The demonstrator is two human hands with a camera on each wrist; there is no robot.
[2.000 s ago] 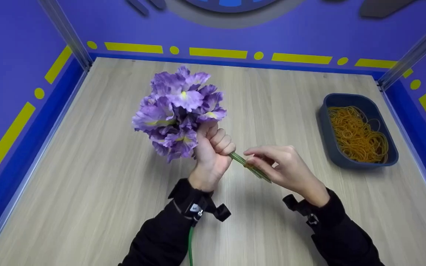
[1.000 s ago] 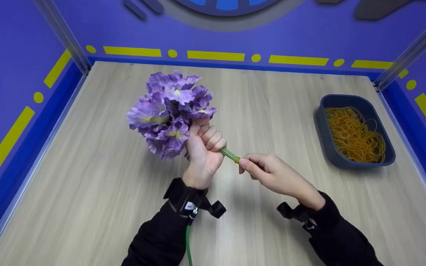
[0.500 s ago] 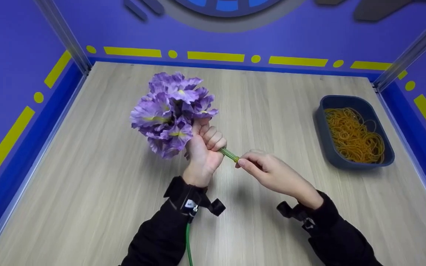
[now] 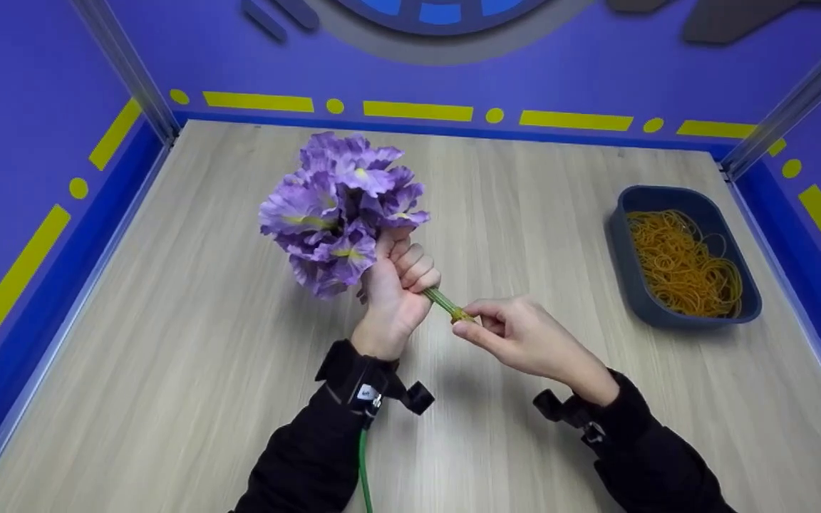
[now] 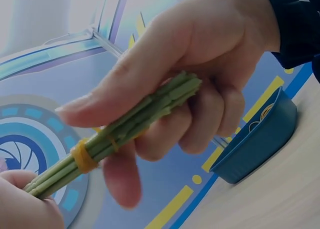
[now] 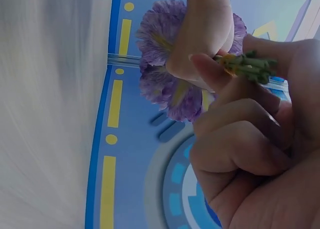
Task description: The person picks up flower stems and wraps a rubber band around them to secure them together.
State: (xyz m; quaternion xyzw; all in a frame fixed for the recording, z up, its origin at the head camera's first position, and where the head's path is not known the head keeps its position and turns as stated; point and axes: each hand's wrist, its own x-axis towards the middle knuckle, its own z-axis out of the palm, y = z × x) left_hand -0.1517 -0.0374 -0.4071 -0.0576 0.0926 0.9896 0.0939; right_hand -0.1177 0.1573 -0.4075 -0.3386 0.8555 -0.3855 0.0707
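Observation:
Purple artificial irises [image 4: 343, 206] form a bunch in the head view, blooms toward the back left. My left hand [image 4: 393, 303] grips their green stems [image 4: 441, 298] just below the blooms. A yellow rubber band [image 5: 82, 158] is wound round the stems in the left wrist view, with stretched strands farther toward the cut ends. My right hand [image 4: 528, 338] has thumb and forefinger on either side of the stems, pinching at the band's strands. Its other fingers are curled under the cut ends. Part of the band is hidden behind the thumb [image 5: 117, 89].
A dark blue-grey tub [image 4: 624, 278] full of loose yellow rubber bands [image 4: 681, 263] stands at the right on the wooden table [image 4: 189, 320]. Blue panels [image 4: 417, 78] enclose the back and sides. A green cable [image 4: 363, 463] runs from the left wrist.
Both hands and the bunch have shifted slightly left overall since two seconds ago. My right fingers have moved about the stem ends, the thumb now lower, and the band there is bunched up tighter.

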